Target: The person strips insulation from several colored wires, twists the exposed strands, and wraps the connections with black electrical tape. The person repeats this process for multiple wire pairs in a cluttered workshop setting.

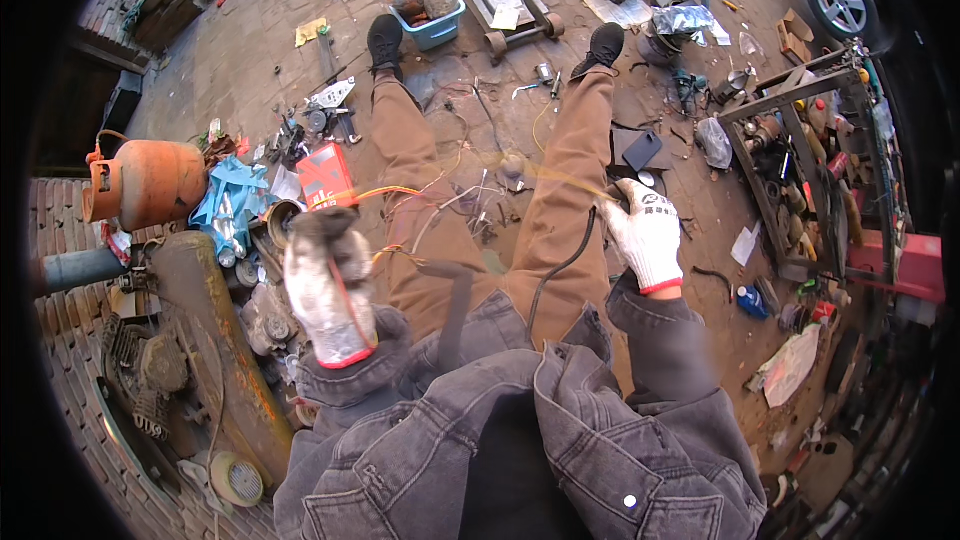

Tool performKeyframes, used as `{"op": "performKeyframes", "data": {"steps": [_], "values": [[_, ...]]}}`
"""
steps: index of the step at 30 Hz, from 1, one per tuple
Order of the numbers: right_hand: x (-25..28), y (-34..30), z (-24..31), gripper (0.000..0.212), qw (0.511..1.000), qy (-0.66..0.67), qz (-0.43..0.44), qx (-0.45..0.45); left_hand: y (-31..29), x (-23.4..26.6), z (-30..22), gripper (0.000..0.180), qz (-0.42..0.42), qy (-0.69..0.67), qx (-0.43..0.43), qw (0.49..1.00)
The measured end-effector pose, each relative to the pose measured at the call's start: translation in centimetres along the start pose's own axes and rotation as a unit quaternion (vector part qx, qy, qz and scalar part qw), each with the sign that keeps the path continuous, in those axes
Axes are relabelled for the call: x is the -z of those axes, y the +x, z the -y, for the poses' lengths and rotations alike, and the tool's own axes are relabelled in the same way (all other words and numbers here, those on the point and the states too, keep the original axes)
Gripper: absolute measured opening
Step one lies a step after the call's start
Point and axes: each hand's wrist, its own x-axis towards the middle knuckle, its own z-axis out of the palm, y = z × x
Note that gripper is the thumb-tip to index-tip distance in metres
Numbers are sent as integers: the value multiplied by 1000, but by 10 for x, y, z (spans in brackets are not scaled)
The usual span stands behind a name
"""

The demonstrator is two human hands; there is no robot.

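Note:
My left hand (pixel 328 285), in a soiled white glove with a red cuff, is closed above my left thigh and blurred by motion. Orange and yellow wires (pixel 385 190) run out of it to the right, and a red strand crosses the glove. My right hand (pixel 648 230), in a cleaner white glove, is pinched by my right knee on a blurred yellow wire (pixel 565 178). A black cable (pixel 565 265) hangs from near its fingertips toward my lap. Between my legs lie loose thin wires (pixel 470 195), some of them pale.
Left of me stand an orange gas cylinder (pixel 165 180), a blue plastic bag (pixel 235 200) and a red box (pixel 325 175). Ahead is a blue basin (pixel 438 30). A phone (pixel 642 150) lies beyond my right hand, near a metal frame (pixel 800 130) full of tools.

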Motion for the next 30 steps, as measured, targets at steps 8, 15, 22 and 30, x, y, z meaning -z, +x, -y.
{"op": "performKeyframes", "data": {"steps": [8,15,22,30], "values": [[-13,1,-20,35,999,-34,11,-31,13,23,-3,38,4,-52,39,998],[-42,10,-24,36,986,150,-67,-4,20,21,0,37,-5,-80,70,994],[-37,18,17,39,659,712,157,-183,20,17,4,35,-38,-87,80,992],[22,68,47,39,810,583,-6,63,23,27,5,36,-36,-43,70,996]]}}
